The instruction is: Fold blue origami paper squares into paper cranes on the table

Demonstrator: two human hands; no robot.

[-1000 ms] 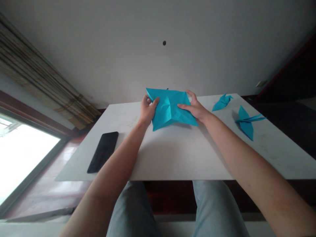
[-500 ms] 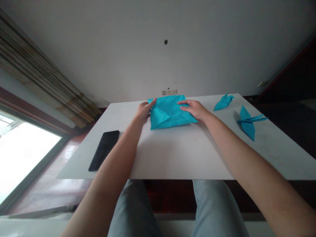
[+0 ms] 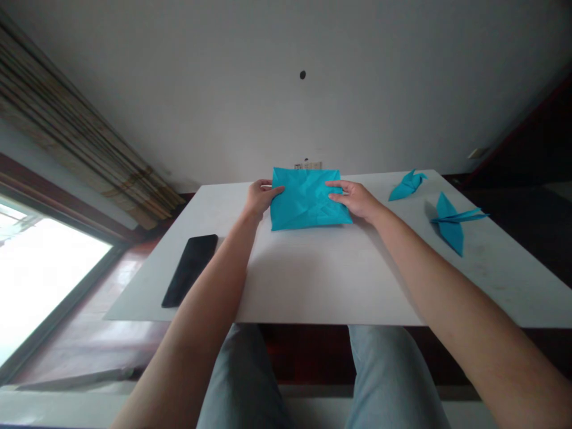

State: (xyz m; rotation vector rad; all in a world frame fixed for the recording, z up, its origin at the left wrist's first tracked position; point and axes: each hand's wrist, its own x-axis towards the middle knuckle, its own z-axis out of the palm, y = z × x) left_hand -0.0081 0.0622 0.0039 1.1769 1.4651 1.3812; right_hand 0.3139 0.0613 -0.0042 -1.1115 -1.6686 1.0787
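Both hands rest on a creased sheet of turquoise paper (image 3: pixel 308 199) lying on the far middle of the white table (image 3: pixel 322 274); the left hand (image 3: pixel 258 198) sits at the sheet's left edge, its fingers curled over that edge with the fingertips pointing inward across the paper; the right hand (image 3: pixel 355 198) sits at the opposite edge, fingers stretched leftward and laid flat on the upper right part of the sheet. Neither hand is closed round anything; the left looks to pinch the paper's border lightly between thumb and fingers, though the thumb is hidden behind the hand and the pinch cannot be confirmed; the right presses down with open fingers rather than gripping.

The sheet spans the gap between the two hands, its near edge lying flat on the table and its far edge reaching the table's back rim, where the wall begins; fold lines cross its surface.

Well to the right of the right hand, a small folded turquoise paper figure (image 3: pixel 406 185) lies near the back rim; nearer and further right lies a second folded figure with long pointed wings (image 3: pixel 451 226). Well to the left of the left hand and nearer the person, a black phone (image 3: pixel 190 269) lies face down near the table's left edge.
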